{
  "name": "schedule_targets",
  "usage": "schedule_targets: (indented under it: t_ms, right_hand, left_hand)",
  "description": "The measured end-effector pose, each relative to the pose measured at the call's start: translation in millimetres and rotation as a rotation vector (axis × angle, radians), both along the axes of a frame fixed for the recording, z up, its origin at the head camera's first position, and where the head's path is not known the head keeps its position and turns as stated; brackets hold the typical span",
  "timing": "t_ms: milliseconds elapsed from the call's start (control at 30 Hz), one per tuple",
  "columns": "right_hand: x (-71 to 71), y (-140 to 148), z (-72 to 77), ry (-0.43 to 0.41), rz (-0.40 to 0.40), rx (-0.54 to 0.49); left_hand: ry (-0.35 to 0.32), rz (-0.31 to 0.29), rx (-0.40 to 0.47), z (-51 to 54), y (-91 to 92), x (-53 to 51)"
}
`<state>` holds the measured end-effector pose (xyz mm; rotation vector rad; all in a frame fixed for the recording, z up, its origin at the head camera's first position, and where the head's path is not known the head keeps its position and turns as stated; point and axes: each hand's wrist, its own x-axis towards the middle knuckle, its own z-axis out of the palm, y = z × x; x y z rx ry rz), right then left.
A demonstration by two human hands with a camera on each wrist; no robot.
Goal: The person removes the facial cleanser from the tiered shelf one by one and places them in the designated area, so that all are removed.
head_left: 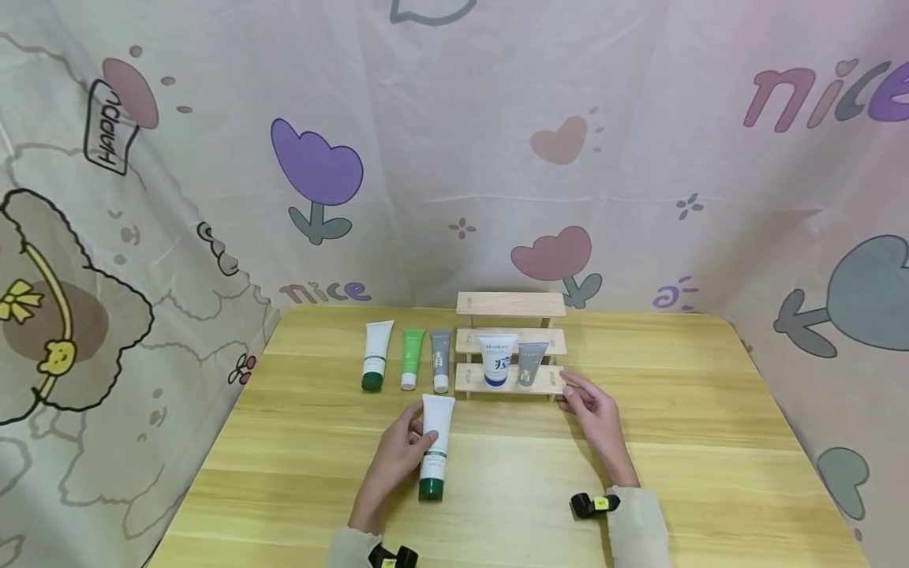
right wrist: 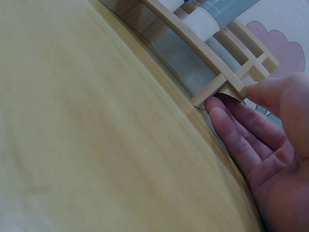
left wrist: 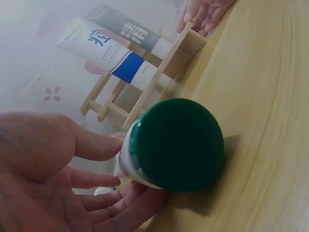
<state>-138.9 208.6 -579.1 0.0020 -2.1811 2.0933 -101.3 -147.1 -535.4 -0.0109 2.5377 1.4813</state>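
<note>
My left hand [head_left: 403, 450] holds a white squeeze tube with a dark green cap [head_left: 436, 446], thumb on one side and fingers on the other. The cap end faces the camera in the left wrist view. With my right hand [right wrist: 275, 140] I pinch the right end of a three-step wooden rack [head_left: 510, 303], thumb on the lowest step and fingers by its leg. On that lowest step stand a white tube with a blue band [head_left: 498, 359] and, to its right, a small grey tube [head_left: 530, 363], both cap down.
Left of the rack, a white tube with a green cap [head_left: 376, 355], a light green tube [head_left: 411, 359] and a grey tube [head_left: 440, 360] are in a row on the wooden table [head_left: 710, 489]. A printed cloth [head_left: 440, 118] hangs behind and at both sides.
</note>
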Motion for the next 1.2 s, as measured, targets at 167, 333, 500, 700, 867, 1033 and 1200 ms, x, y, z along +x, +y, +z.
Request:
schedule_targets:
  t_ms: [167, 333, 500, 700, 867, 1033, 1200]
  right_hand:
    - [1.4, -0.5, 1.4, -0.002, -0.01, 0.005]
    - [2.9, -0.3, 1.4, 0.026, -0.011, 0.008]
    - [3.6, 0.0, -0.1, 0.036, -0.006, 0.001]
    - [3.0, -0.1, -0.8, 0.013, -0.01, 0.004]
    - [0.8, 0.3, -3.8, 0.03, -0.002, -0.009]
    - [0.9, -0.9, -3.0, 0.031, 0.001, 0.012]
    - [1.4, -1.4, -3.5, 0.044, -0.013, 0.013]
  left_hand:
    - [-0.022, -0.015, 0.016, 1.8, -1.2, 1.7]
    - [-0.045, -0.012, 0.063, 1.4, -1.3, 2.0]
    - [-0.05, -0.005, 0.062, 1.9, -1.0, 1.7]
    - [-0.06, 0.0, 0.065, 2.0, -1.1, 1.7]
    - [-0.063, 0.01, 0.081, 0.2, -1.4, 1.6]
    - [-0.045, 0.023, 0.064, -1.6, -1.0, 1.1]
    - [-0.039, 0.029, 0.048, -1.4, -0.7, 1.2]
